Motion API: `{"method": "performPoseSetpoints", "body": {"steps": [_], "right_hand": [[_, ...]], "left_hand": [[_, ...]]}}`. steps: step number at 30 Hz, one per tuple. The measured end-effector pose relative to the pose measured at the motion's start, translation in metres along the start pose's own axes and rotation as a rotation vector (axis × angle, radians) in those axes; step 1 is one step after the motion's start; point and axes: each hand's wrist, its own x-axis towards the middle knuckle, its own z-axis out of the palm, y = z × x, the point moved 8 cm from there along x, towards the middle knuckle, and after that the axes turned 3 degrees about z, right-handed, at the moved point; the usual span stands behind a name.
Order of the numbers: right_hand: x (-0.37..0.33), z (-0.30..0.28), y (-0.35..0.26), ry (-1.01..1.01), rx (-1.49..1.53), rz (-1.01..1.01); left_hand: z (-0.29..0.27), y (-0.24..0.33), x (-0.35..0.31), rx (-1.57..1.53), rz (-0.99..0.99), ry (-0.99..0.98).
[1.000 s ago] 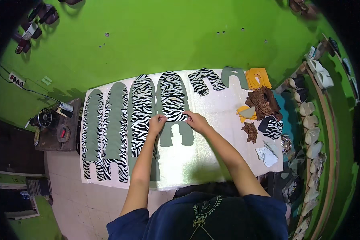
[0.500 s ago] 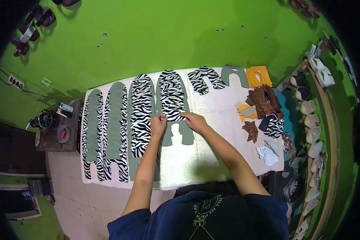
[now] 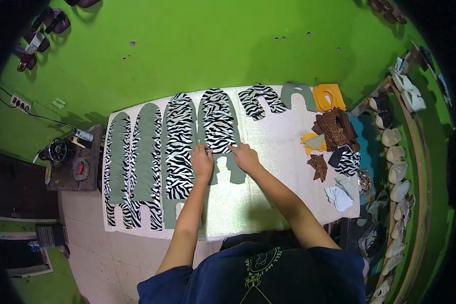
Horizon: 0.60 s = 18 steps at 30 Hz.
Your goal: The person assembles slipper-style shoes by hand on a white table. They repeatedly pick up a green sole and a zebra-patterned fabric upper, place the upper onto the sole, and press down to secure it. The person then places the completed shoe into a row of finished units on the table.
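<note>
A row of overlapping zebra-striped pieces (image 3: 219, 121) on grey-green ones lies on the white table. My left hand (image 3: 202, 163) is at the lower left corner of the nearest zebra-striped piece, fingers bent and closed on its edge. At the opposite corner, my right hand (image 3: 246, 158) has its thumb and fingers closed on the same edge. Just below the striped edge, the two legs of a grey-green arch-shaped piece (image 3: 237, 175) show between my hands. Left of my left hand runs another zebra-striped row (image 3: 179, 152); my forearm covers part of its near end.
Two grey-green rows (image 3: 119, 162) with zebra edges lie at the left. Along the back are a zebra arch (image 3: 261, 99), a grey-green arch (image 3: 297, 95) and yellow pieces (image 3: 329, 96). Leopard-print scraps (image 3: 334, 129) and white scraps (image 3: 339, 197) sit at right, beside a shoe rack (image 3: 415, 147).
My left hand has shifted slightly right and its fingers lie further over the striped edge. My right hand stays at its corner with little movement.
</note>
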Motion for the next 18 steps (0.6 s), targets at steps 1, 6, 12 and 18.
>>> {"method": "performPoseSetpoints", "body": {"steps": [1,6,12,18], "right_hand": [[0.000,0.003,0.000,0.005,-0.019,-0.002],[-0.007,0.009,-0.011,0.011,-0.162,0.004],[-0.028,0.002,-0.031,0.128,-0.124,-0.065],[-0.042,0.027,-0.034,0.008,-0.119,-0.090]], "left_hand": [[0.004,0.002,-0.001,0.006,0.018,-0.018],[0.010,0.013,-0.015,0.080,0.044,-0.124],[0.002,0.029,-0.046,0.128,0.145,-0.151],[0.008,0.026,-0.059,0.223,0.201,-0.180]]}}
